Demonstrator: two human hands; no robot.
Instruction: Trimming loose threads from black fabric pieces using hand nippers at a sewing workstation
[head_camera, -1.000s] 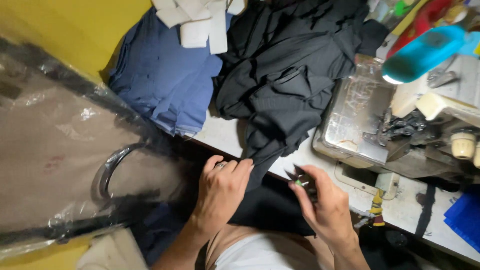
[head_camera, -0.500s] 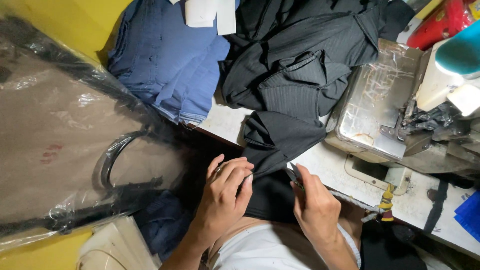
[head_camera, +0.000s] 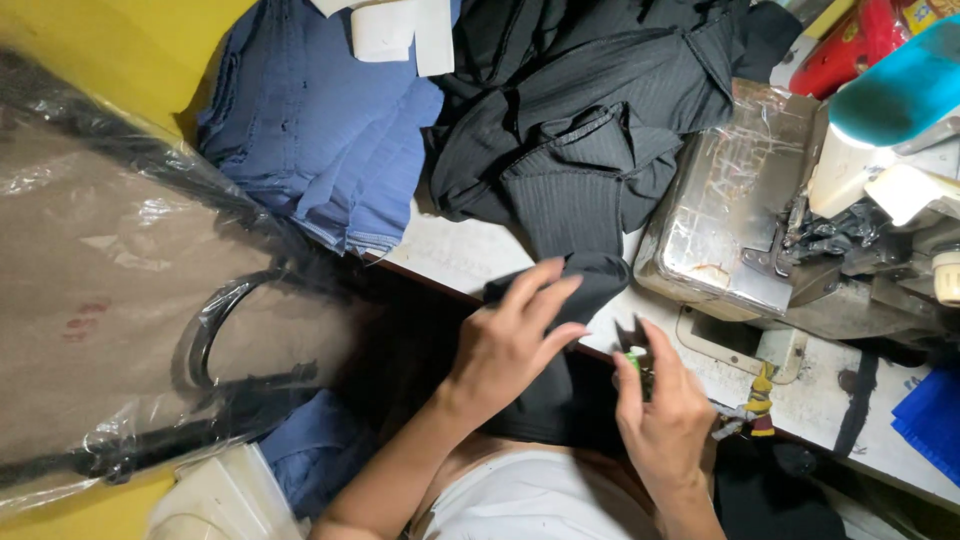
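Observation:
A pile of black ribbed fabric (head_camera: 590, 110) lies on the white worktable (head_camera: 460, 255), and a strip of it hangs over the table's front edge toward my lap. My left hand (head_camera: 510, 345) pinches that strip at the edge, fingers spread over the cloth. My right hand (head_camera: 660, 410) is just to the right, closed around small black thread snips (head_camera: 632, 345) with a green part, their points up beside the strip.
A sewing machine (head_camera: 760, 230) with a scratched metal bed stands at the right. Folded blue fabric (head_camera: 320, 150) lies at the back left with white pieces (head_camera: 400, 30) on it. A large plastic-wrapped bag (head_camera: 130, 300) fills the left. A blue sheet (head_camera: 930, 420) lies at the far right.
My left hand has lifted the black strip up onto the table edge and opened its fingers over it. My right hand has risen slightly with the snips.

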